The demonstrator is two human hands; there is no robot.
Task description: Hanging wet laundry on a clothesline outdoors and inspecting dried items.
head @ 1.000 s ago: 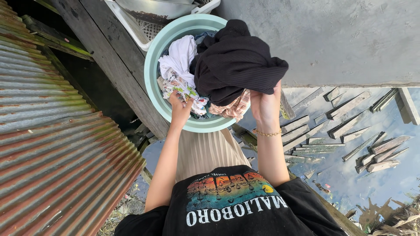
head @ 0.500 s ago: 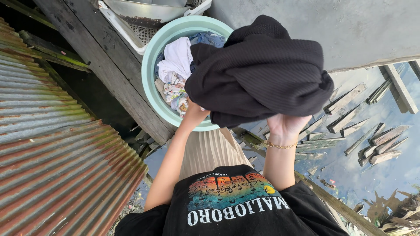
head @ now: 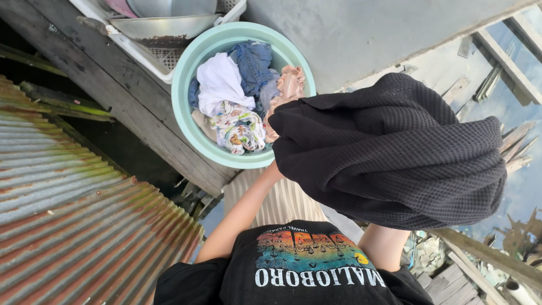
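I hold up a black waffle-knit garment [head: 389, 152], bunched at the right above and beside a mint-green basin [head: 183, 107]. Both my hands are hidden under the cloth and grip it. My left forearm [head: 245, 212] runs up to the garment's lower left edge near the basin's rim. My right forearm [head: 384, 245] shows just below the garment. The basin holds several clothes: a white piece [head: 220, 82], a blue denim piece [head: 251, 62], a pink piece [head: 288, 85] and a floral print piece [head: 243, 127].
A white plastic crate [head: 152, 53] with a metal bowl [head: 164, 25] stands behind the basin on a dark wooden beam [head: 113, 96]. Rusty corrugated roofing [head: 73, 220] lies at left. A grey concrete surface [head: 361, 34] is at top right, with water and loose planks [head: 514, 73] beyond.
The black garment has been lifted clear of the basin and moved right and nearer the camera, uncovering the clothes beneath. My hands, seen gripping it earlier, are now hidden by it.
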